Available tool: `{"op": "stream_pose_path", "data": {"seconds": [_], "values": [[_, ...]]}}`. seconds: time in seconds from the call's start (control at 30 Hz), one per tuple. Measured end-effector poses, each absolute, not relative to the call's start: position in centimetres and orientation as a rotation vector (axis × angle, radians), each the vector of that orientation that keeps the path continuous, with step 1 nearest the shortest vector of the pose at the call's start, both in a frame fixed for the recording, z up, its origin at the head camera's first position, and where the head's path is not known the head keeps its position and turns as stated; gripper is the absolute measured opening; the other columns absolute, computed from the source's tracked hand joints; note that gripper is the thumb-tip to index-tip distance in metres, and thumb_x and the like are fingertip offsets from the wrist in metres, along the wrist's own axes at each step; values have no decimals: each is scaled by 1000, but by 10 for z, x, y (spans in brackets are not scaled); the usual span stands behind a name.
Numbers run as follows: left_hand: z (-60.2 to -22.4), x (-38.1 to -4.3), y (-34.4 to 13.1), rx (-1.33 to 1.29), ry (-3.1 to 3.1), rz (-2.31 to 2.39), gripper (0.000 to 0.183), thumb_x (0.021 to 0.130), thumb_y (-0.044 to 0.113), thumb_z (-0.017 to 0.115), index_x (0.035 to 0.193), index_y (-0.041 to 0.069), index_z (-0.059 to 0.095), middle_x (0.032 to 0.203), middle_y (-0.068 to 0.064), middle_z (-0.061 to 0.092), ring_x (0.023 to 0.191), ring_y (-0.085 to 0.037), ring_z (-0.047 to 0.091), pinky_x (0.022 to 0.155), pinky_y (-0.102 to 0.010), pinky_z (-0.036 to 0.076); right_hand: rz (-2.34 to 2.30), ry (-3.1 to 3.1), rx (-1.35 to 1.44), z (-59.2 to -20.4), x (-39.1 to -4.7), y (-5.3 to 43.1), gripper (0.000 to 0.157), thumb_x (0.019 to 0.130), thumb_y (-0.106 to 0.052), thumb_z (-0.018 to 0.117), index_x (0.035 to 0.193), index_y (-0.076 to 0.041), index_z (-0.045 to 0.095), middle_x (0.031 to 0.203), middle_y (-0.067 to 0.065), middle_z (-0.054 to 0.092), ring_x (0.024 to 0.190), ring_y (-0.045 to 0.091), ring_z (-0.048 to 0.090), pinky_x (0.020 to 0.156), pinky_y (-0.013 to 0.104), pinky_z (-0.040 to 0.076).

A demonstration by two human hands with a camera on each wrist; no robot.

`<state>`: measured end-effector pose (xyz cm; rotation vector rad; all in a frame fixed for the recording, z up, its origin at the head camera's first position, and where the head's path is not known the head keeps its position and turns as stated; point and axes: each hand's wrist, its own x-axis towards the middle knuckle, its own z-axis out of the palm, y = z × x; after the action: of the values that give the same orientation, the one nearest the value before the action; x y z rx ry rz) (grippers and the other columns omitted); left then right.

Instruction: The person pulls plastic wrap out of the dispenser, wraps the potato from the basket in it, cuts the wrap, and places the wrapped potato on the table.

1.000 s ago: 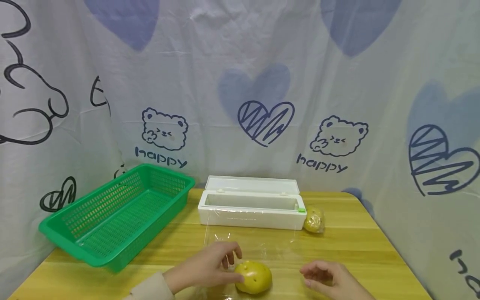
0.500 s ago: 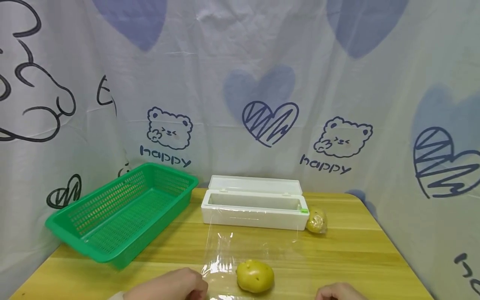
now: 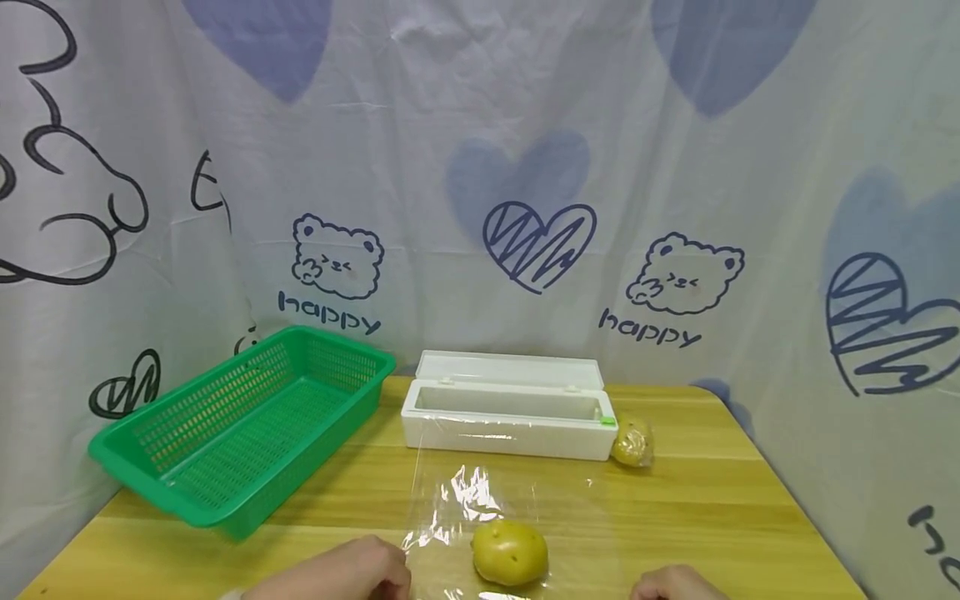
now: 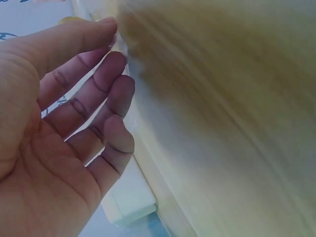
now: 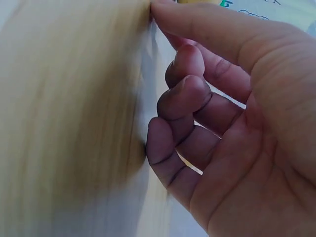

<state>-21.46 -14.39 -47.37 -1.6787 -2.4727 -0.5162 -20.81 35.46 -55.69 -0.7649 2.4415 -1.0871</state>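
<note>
A yellow potato [image 3: 510, 553] lies on a sheet of clear cling film [image 3: 474, 492] drawn toward the front from a white cling film box [image 3: 506, 437]. At the film's left front side, my left hand [image 3: 337, 573] pinches its edge between thumb and index finger; the other fingers [image 4: 118, 133] curl loosely. My right hand [image 3: 678, 585] pinches the opposite front side in the same way, its thumb and index tips meeting in the right wrist view. Both hands are partly cut off by the bottom of the head view. The box lid [image 3: 510, 369] stands up at the back.
To the left sits a green plastic basket [image 3: 300, 442] with slotted walls. A second potato [image 3: 633, 442], wrapped in film, rests beside the box's right end. The wooden table [image 3: 720, 500] meets a printed curtain [image 3: 450, 300] at the back and sides.
My left hand has let go of the potato and moved down and left to the film's edge. My right hand has moved lower, to the film's right side. The glare on the film has shifted.
</note>
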Motion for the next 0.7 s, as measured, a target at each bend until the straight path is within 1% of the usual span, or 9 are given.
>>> {"op": "stream_pose_path", "data": {"seconds": [0.03,0.07,0.17,0.27,0.37,0.43,0.5,0.6,0.7], "values": [[-472,-216,-144,-1684,-2474,-531,19,71,7,87,69,19,73,67,11,61,66,18,42,60,2,35,-1078,2417,-696,-557,-210,356,8,90,-17,76,86,-24,79,78,-17,69,71,-3,61,60,20,47],[-468,-216,-146,-1675,-2540,-571,18,75,10,87,71,21,73,69,14,62,69,17,45,63,1,39,-1074,2395,-646,-557,-213,357,8,90,-18,76,87,-24,79,77,-15,69,70,-1,61,60,21,47],[-455,-213,-148,-1605,-2747,-741,15,87,19,85,79,25,73,78,21,64,75,14,53,71,-7,49,-1076,2355,-583,-558,-220,361,5,93,-21,77,91,-24,78,76,-11,69,68,2,60,59,22,47],[-442,-209,-150,-1451,-2952,-926,15,97,24,78,86,29,71,84,26,63,79,9,57,75,-17,55,-1131,2319,-611,-550,-221,360,4,96,-22,77,94,-26,78,77,-14,68,68,-2,59,60,19,48],[-438,-211,-151,-1412,-2953,-976,16,100,23,77,86,29,70,84,25,62,79,8,57,75,-18,54,-1183,2318,-585,-519,-210,348,4,97,-20,75,95,-18,77,77,-13,65,68,-1,56,60,18,43],[-437,-215,-152,-1424,-2900,-1008,16,100,20,77,87,27,70,85,23,64,81,8,57,75,-19,54,-1218,2329,-589,-494,-202,339,7,99,-18,74,95,-13,76,78,-11,62,68,0,54,60,18,41],[-438,-221,-155,-1441,-2835,-1046,15,99,19,78,87,25,70,85,20,65,81,9,56,73,-19,54,-1224,2358,-590,-472,-194,330,10,102,-17,71,96,-9,74,78,-9,61,69,1,53,59,20,40],[-439,-228,-157,-1462,-2741,-1138,14,99,16,77,87,22,70,86,15,68,83,8,57,67,-19,54,-1218,2384,-552,-454,-190,323,12,104,-19,70,97,-10,72,80,-6,62,72,2,54,61,21,42],[-437,-237,-160,-1436,-2740,-1265,12,100,18,76,89,20,71,86,12,70,83,7,60,64,-19,53,-1213,2389,-464,-448,-194,321,13,104,-21,71,98,-10,72,82,-2,62,74,6,56,63,23,42]]}}
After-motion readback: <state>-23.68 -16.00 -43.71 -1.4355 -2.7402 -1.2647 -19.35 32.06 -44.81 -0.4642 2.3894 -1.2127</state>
